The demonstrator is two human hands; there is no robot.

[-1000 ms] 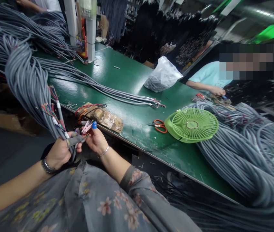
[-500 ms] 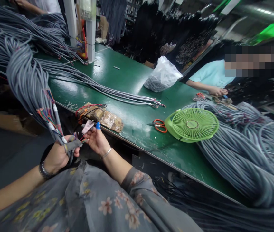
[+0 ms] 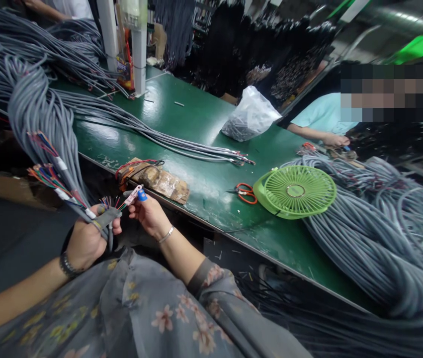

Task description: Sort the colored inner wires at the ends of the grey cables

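"What is the left hand (image 3: 86,242) doing?"

"It is closing around grey cables (image 3: 110,241) at the lower left of the frame, its grey-wrapped thumb (image 3: 107,217) pressing across them. Coloured wires (image 3: 107,201) are sticking out just above that thumb."

"And the right hand (image 3: 149,217)?"

"It is standing just beside the left, apart from it, and is pinching a small pink tool (image 3: 133,195) near its blue-capped thumb (image 3: 142,194). A few wires are reaching toward the tool's tip; I can't tell whether it is gripping them."

"Where is the cable bundle (image 3: 43,107) lying?"

"It is drooping from the upper left down to the left hand, with more stripped ends (image 3: 49,176) fanning out beside it."

"Anything near the hands?"

"A taped block (image 3: 166,185) is resting on the green table (image 3: 192,114), close to the right hand. Orange-handled scissors (image 3: 246,194) are lying right of centre, beside a green fan (image 3: 295,190). A clear bag (image 3: 250,117) is sitting above them, and a co-worker's hand (image 3: 335,140) is working at the upper right."
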